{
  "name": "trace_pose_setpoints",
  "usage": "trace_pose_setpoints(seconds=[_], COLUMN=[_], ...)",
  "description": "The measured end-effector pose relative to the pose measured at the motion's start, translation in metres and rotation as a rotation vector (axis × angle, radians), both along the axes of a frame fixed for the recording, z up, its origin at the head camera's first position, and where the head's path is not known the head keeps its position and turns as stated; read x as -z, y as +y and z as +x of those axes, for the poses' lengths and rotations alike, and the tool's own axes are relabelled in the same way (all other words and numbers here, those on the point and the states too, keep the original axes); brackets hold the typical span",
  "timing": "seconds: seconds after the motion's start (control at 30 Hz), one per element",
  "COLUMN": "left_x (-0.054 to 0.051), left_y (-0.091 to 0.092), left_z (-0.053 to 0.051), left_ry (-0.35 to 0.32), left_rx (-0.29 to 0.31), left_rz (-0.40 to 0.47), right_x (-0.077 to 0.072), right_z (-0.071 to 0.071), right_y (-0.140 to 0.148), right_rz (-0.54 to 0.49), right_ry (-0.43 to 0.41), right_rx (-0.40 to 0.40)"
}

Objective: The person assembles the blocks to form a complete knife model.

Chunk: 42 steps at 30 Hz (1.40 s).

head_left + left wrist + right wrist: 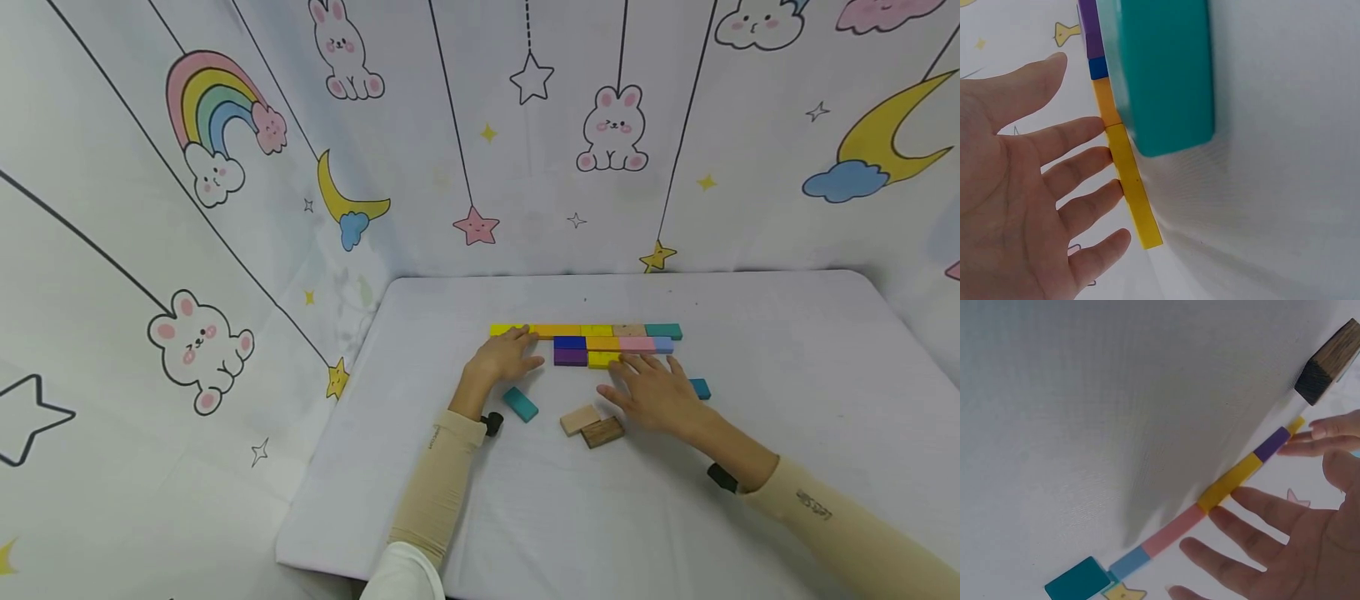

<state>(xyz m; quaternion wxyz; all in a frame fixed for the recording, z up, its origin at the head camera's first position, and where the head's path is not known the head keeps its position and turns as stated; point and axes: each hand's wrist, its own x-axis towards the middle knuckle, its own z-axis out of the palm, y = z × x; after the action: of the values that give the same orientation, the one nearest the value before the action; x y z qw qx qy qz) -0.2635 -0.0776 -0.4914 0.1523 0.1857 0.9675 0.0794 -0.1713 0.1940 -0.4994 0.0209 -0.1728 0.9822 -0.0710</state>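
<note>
Flat coloured wooden blocks lie in tight rows on the white table. My left hand (501, 358) has its fingers spread, and its fingertips touch the yellow block (1135, 187) at the left end of the back row. My right hand (651, 392) reaches over the front of the rows, fingertips against a yellow block (1230, 483) beside the purple block (571, 357). A blue block (569, 342), an orange block (602, 343), a pink block (637, 343) and a light blue block (663, 344) form the middle row. Neither hand grips anything.
Nearer the body lie a loose teal block (521, 404), a pale wood block (580, 419) and a dark brown wood block (603, 432) touching it. Another teal block (701, 388) sits beside the right hand. A patterned white cloth (525, 167) hangs behind the table (360, 500).
</note>
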Motion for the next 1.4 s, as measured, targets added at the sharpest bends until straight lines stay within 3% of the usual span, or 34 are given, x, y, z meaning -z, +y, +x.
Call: trace_pose_setpoints(seconds=[0.87,1.4], left_x=[-0.001,-0.002], left_y=[0.003,0.003], left_z=[0.001,0.002], left_ry=[0.006,0.010], left_rx=[0.008,-0.004], left_rz=[0.007,-0.002], right_x=[0.002,-0.007], right_z=[-0.003,0.023], right_y=[0.002,-0.005], right_rz=[0.007,-0.056], right_ry=[-0.002,-0.004], right_rx=[0.008,-0.022])
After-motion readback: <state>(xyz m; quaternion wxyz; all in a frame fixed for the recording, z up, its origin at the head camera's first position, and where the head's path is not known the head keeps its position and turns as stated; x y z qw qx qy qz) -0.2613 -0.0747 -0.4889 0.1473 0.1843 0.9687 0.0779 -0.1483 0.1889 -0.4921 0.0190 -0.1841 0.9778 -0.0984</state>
